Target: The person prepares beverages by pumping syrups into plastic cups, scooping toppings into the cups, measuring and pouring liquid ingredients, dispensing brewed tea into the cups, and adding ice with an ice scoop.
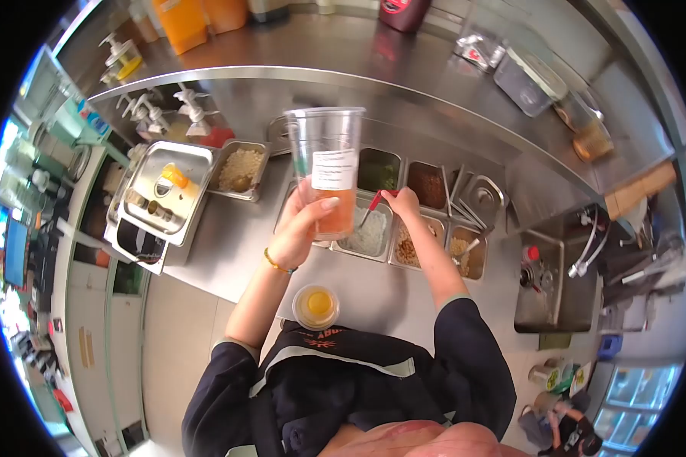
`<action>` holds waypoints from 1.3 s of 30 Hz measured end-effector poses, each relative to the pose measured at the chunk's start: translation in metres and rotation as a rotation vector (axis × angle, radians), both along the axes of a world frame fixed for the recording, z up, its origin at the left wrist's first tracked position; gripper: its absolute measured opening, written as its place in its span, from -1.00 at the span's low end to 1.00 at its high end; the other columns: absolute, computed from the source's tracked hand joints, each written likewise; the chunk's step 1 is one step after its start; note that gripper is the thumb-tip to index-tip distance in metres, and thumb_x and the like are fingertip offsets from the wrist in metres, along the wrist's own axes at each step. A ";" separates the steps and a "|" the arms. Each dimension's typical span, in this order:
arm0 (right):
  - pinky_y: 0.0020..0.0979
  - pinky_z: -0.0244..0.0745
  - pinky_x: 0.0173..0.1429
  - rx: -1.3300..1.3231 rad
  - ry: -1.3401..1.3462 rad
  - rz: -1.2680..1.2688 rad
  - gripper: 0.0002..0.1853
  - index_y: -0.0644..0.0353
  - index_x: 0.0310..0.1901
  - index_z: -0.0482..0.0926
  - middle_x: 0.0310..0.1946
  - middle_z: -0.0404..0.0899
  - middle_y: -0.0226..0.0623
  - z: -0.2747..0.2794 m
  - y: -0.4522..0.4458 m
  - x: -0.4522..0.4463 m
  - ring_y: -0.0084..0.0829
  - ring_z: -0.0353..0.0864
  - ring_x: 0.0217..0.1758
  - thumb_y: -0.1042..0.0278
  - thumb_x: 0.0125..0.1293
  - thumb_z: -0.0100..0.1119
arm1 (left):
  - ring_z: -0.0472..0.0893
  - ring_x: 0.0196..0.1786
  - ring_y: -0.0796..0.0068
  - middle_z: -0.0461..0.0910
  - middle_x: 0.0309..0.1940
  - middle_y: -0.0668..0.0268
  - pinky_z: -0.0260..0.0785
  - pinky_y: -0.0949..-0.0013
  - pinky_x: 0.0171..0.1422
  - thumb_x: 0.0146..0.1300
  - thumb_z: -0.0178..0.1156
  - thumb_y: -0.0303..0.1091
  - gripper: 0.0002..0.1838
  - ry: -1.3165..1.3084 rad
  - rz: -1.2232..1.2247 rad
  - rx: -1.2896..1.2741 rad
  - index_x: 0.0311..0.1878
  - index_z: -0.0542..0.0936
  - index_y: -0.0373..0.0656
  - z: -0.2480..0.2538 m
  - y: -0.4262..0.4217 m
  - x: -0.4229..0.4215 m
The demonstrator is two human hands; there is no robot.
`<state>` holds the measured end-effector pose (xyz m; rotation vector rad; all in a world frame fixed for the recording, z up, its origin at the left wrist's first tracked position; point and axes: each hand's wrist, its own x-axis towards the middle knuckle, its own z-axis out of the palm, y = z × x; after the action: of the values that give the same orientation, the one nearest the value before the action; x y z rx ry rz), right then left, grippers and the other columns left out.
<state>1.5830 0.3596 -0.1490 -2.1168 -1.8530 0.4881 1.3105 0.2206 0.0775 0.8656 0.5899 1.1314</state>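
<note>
My left hand (pixel 301 228) is wrapped round a tall clear plastic cup (pixel 324 137) with a white label and some orange-pink contents low inside. My right hand (pixel 404 202) is closed on the red handle of a spoon (pixel 378 199). The spoon's lower end reaches into a steel tray of whitish, translucent pieces (pixel 367 232). Around that tray stand others, with green contents (pixel 379 169), dark brown contents (pixel 427 185), and brown pieces (pixel 410 247). Near my body, a second clear cup (pixel 316 306) with yellow contents rests at the counter's front edge.
On the left are a lidded steel container (pixel 164 186) and a tray of beige pieces (pixel 242 169). Pump bottles (pixel 194 114) stand behind them. A steel shelf (pixel 320 57) crosses above. To the right is a sink (pixel 564 297); another person (pixel 572 430) shows at lower right.
</note>
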 end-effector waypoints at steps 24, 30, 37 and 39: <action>-0.23 0.50 0.03 0.589 0.031 0.638 -0.70 0.38 -0.01 0.54 -0.06 0.62 -0.03 0.001 -0.028 0.032 -0.12 0.59 -0.08 0.53 0.21 0.17 | 0.52 0.05 0.57 0.53 0.02 0.31 0.35 0.40 0.18 0.18 0.31 -0.28 -0.39 0.070 0.027 0.047 0.25 0.34 -0.26 0.015 0.014 0.033; -0.20 0.51 -0.01 0.640 0.164 0.516 -0.75 0.35 -0.02 0.56 -0.10 0.63 -0.05 0.008 -0.054 0.047 -0.12 0.59 -0.08 0.52 0.27 0.15 | 0.51 -0.07 0.63 0.54 -0.09 0.36 0.36 0.47 0.06 0.19 0.29 -0.31 -0.46 0.054 -0.026 0.052 0.20 0.36 -0.24 0.015 0.018 0.040; -0.34 0.53 -0.15 0.615 0.478 0.142 -0.76 0.24 -0.03 0.61 -0.24 0.68 -0.08 0.012 -0.043 0.069 -0.30 0.69 -0.24 0.30 0.38 0.13 | 0.47 -0.25 0.71 0.52 -0.24 0.43 0.34 0.55 -0.16 0.21 0.26 -0.32 -0.56 0.038 -0.079 0.052 0.11 0.40 -0.22 0.016 0.026 0.053; -0.27 0.54 -0.13 0.594 0.487 0.000 -0.78 0.25 -0.05 0.60 -0.23 0.66 -0.01 0.025 -0.034 0.081 -0.10 0.67 -0.19 0.35 0.37 0.12 | 0.47 -0.26 0.69 0.52 -0.24 0.42 0.35 0.54 -0.18 0.22 0.25 -0.32 -0.57 0.080 -0.047 0.058 0.12 0.40 -0.21 0.019 0.025 0.058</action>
<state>1.6643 0.3254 -0.1239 -1.4497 -1.4781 0.3512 1.3685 0.2459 0.0967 0.9734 0.6026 1.0795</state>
